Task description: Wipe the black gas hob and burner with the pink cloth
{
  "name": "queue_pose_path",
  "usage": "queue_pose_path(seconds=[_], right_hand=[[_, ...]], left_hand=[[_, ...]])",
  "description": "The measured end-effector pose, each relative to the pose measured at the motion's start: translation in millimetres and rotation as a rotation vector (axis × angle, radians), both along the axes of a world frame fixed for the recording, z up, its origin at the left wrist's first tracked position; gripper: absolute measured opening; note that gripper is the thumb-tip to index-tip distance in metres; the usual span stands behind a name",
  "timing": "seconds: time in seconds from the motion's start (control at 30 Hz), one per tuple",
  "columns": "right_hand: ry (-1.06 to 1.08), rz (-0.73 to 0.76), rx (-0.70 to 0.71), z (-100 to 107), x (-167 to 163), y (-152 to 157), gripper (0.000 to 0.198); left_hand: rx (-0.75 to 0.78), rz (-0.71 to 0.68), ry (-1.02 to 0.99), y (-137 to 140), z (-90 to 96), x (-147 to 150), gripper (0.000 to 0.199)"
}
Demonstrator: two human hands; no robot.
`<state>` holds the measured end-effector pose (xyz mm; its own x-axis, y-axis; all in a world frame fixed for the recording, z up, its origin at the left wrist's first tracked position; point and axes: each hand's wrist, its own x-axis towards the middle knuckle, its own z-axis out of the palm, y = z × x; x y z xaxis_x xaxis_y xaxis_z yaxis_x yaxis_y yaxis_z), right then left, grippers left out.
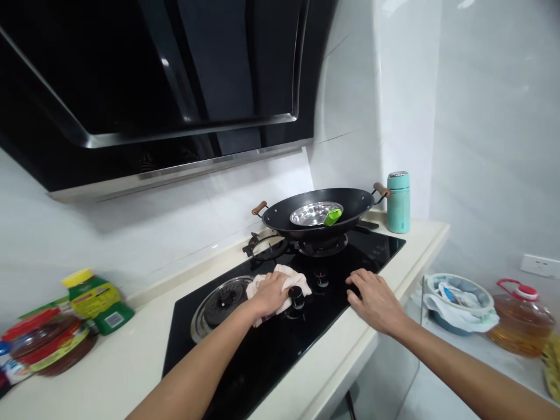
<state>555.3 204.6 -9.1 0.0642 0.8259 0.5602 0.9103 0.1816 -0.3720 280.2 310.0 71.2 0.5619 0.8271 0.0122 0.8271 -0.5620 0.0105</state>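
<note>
My left hand (270, 293) presses a crumpled whitish cloth (286, 272) onto the black glass gas stove (258, 356), its fingers closed over the cloth. That cloth lies between the left burner (223, 303) and a black control knob (296, 297), touching or nearly touching the knob. A second knob (321, 279) stands farther right. My right hand (371, 296) rests at the stove's front right edge with fingers loosely bent and apart, holding nothing. Behind the hands, a black wok (280, 220) sits over the right burner, with a shiny metal bowl (312, 213) and a green-handled item (332, 217) inside.
A pot support (269, 247) leans near the back wall. A mint thermos (398, 204) stands right of the wok. Bottles and jars (52, 344) crowd the left counter. A range hood (175, 87) hangs above. A lined bin (459, 297) and oil jug (520, 321) stand lower right.
</note>
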Motion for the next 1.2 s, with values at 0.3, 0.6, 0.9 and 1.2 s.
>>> queue_pose_path(seconds=[0.3,0.6,0.9,1.2], right_hand=[[0.011,-0.011,-0.022,6,-4,-5,0.022],[-0.044,-0.042,0.003,-1,-2,-2,0.025],[-0.113,-0.042,-0.041,-6,2,-1,0.030],[-0.127,-0.044,0.001,-13,6,3,0.030]], left_hand=[[-0.027,0.075,0.114,-59,14.8,-26,0.069],[0.050,0.238,0.001,-133,-5.3,-22,0.078],[-0.176,0.225,-0.160,-194,-21.0,16,0.089],[0.018,-0.138,-0.114,-222,-56.7,66,0.058]])
